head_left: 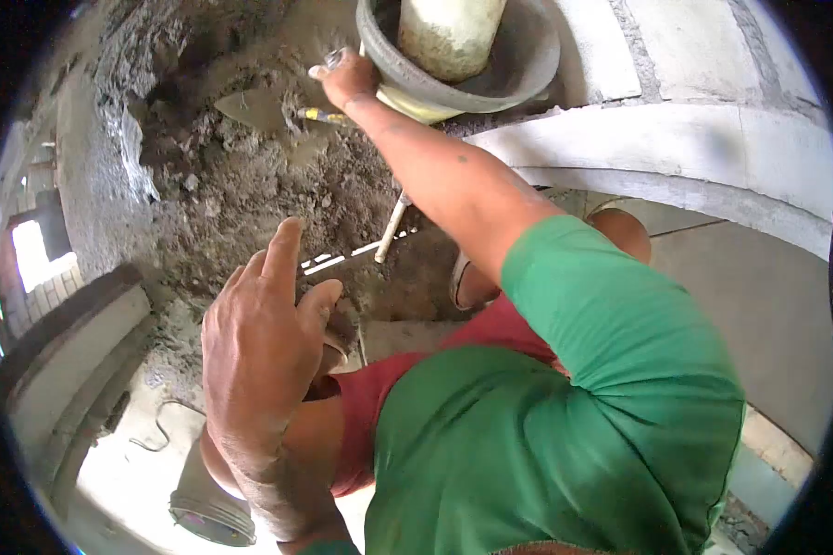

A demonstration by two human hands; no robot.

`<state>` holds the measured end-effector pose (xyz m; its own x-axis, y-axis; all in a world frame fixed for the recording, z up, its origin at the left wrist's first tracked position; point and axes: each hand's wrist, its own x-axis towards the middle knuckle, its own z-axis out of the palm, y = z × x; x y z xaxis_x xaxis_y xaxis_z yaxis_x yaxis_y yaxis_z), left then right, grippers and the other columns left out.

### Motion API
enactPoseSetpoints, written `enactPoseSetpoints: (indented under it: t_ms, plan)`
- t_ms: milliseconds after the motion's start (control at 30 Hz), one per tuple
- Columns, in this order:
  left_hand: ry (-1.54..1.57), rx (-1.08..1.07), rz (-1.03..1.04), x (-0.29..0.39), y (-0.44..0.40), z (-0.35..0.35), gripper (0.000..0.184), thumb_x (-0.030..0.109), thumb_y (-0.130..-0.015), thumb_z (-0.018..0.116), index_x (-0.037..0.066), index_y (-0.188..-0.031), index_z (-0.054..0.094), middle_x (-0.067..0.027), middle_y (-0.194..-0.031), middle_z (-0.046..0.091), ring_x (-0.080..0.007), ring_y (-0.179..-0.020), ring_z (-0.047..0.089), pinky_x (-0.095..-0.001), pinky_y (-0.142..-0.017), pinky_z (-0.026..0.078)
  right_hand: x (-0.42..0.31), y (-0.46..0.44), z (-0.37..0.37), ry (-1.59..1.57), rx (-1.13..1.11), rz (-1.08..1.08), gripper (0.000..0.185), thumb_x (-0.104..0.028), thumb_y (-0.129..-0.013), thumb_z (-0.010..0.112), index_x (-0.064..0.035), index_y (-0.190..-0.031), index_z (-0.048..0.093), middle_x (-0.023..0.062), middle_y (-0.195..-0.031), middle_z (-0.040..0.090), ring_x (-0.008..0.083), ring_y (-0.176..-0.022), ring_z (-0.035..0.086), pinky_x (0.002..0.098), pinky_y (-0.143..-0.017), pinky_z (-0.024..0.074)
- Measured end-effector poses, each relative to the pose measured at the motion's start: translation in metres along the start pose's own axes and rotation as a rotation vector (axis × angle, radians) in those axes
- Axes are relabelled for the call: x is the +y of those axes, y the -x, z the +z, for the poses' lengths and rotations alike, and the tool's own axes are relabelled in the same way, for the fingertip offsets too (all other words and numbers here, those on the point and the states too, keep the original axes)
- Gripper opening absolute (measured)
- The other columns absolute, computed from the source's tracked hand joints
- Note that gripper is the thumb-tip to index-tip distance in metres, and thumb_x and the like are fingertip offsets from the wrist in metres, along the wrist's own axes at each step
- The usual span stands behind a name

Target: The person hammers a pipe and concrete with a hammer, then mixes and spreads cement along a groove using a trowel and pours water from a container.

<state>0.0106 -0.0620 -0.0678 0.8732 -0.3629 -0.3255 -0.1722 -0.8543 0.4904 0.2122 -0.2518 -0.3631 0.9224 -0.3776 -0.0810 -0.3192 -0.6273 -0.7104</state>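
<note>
Head view: reaches to between eleven and twelve o'clock with the right hand [350, 79], fingers curled beside the tub [528, 79]; cannot tell whether gripping anything. Raises the left hand [259, 342] at eight, fingers partly spread. Near the right hand, shows a yellow-handled trowel [250, 109] on mortar [241, 176]; meets a pale container [449, 37] inside the tub and a curved ledge [620, 139] at two.

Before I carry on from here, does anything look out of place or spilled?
Nothing plainly damaged or spilled. Slightly odd: the trowel lies loose in the lumpy grey mix, smeared with it, and a pale rod lies at the mix's edge. Both may just be set down.
</note>
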Motion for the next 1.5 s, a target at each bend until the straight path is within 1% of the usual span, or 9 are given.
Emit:
enactPoseSetpoints:
  t_ms: [167,400,533,700,833,967,1067,1267,1500]
  plan:
    - [0.019,0.012,-0.022,-0.003,-0.001,0.004,0.053,0.019,-0.084,0.069,0.001,-0.13,0.051,-0.0198,-0.108,0.065,-0.0372,-0.099,0.062,-0.0445,-0.084,0.049,0.011,0.019,0.053,0.371,-0.891,-0.482,0.068,-0.061,-0.072,0.07,-0.0012,-0.103,0.07,0.0188,-0.1,0.069,0.0299,-0.097,0.065,0.0436,-0.085,0.0521]
    - [0.021,-0.008,-0.045,-0.018,0.002,0.0,0.052,0.019,-0.086,0.068,0.0,-0.131,0.051,-0.0224,-0.109,0.065,-0.039,-0.101,0.062,-0.0452,-0.086,0.048,-0.005,0.059,-0.01,0.263,-0.925,-0.334,0.066,-0.058,-0.072,0.069,0.0013,-0.102,0.07,0.0228,-0.109,0.068,0.0338,-0.101,0.065,0.0419,-0.091,0.0502]
    - [-0.015,-0.016,-0.026,-0.008,-0.008,0.002,0.051,0.02,-0.087,0.067,0.0,-0.13,0.051,-0.0228,-0.111,0.064,-0.0393,-0.104,0.061,-0.0455,-0.087,0.048,-0.003,0.0,-0.039,-0.03,-1.191,-0.084,0.038,-0.045,-0.076,0.077,-0.0078,-0.083,0.073,0.007,-0.063,0.064,0.0151,-0.047,0.054,0.0368,-0.06,0.0453]
    - [0.008,-0.085,-0.064,0.003,-0.006,0.006,0.051,0.021,-0.087,0.066,0.001,-0.131,0.051,-0.0237,-0.111,0.064,-0.04,-0.104,0.061,-0.0469,-0.088,0.048,-0.013,0.031,-0.029,0.112,-1.435,-0.104,0.046,-0.049,-0.07,0.08,-0.0114,-0.097,0.075,0.0078,-0.092,0.07,0.0189,-0.075,0.06,0.0379,-0.064,0.0462]
    - [-0.007,-0.135,-0.098,0.003,-0.008,0.006,0.051,0.021,-0.087,0.066,0.001,-0.131,0.05,-0.0232,-0.111,0.064,-0.0403,-0.103,0.061,-0.0465,-0.088,0.048,-0.015,0.038,-0.013,0.248,-1.141,-0.144,0.041,-0.047,-0.072,0.079,-0.0073,-0.069,0.068,0.0045,-0.061,0.061,0.0177,-0.05,0.054,0.0372,-0.049,0.0432]
    - [-0.025,-0.077,-0.061,-0.001,-0.009,0.006,0.05,0.021,-0.088,0.065,0.001,-0.131,0.051,-0.0227,-0.112,0.064,-0.0396,-0.102,0.062,-0.0463,-0.087,0.048,0.023,-0.015,0.016,0.185,-0.216,-0.154,0.032,-0.035,-0.077,0.061,-0.0052,-0.082,0.072,0.0205,-0.088,0.069,0.0393,-0.079,0.067,0.0441,-0.075,0.0539]
    - [-0.004,-0.071,-0.037,-0.004,-0.006,0.004,0.048,0.022,-0.088,0.064,0.001,-0.129,0.051,-0.0222,-0.112,0.064,-0.039,-0.102,0.061,-0.0464,-0.086,0.048,0.021,-0.017,0.001,0.409,-0.687,-0.592,0.033,-0.039,-0.078,0.067,-0.0066,-0.082,0.073,0.0138,-0.075,0.068,0.0285,-0.066,0.065,0.0422,-0.064,0.0518]
    - [-0.013,-0.043,-0.049,-0.013,-0.003,0.003,0.048,0.021,-0.087,0.065,0.001,-0.128,0.052,-0.0207,-0.113,0.064,-0.0373,-0.103,0.062,-0.0453,-0.087,0.048,0.012,0.055,0.014,0.361,-1.54,0.07,0.042,-0.041,-0.07,0.081,-0.0075,-0.094,0.072,0.0043,-0.061,0.06,0.0202,-0.049,0.052,0.0365,-0.05,0.0432]
    - [0.031,-0.08,-0.13,-0.016,-0.003,-0.001,0.051,0.022,-0.085,0.067,0.003,-0.13,0.052,-0.0229,-0.112,0.064,-0.0387,-0.104,0.062,-0.0461,-0.088,0.047,0.035,0.173,-0.081,0.195,-0.815,-0.503,0.041,-0.043,-0.074,0.074,-0.0051,-0.088,0.068,0.0167,-0.08,0.067,0.0322,-0.075,0.065,0.0418,-0.069,0.0506]
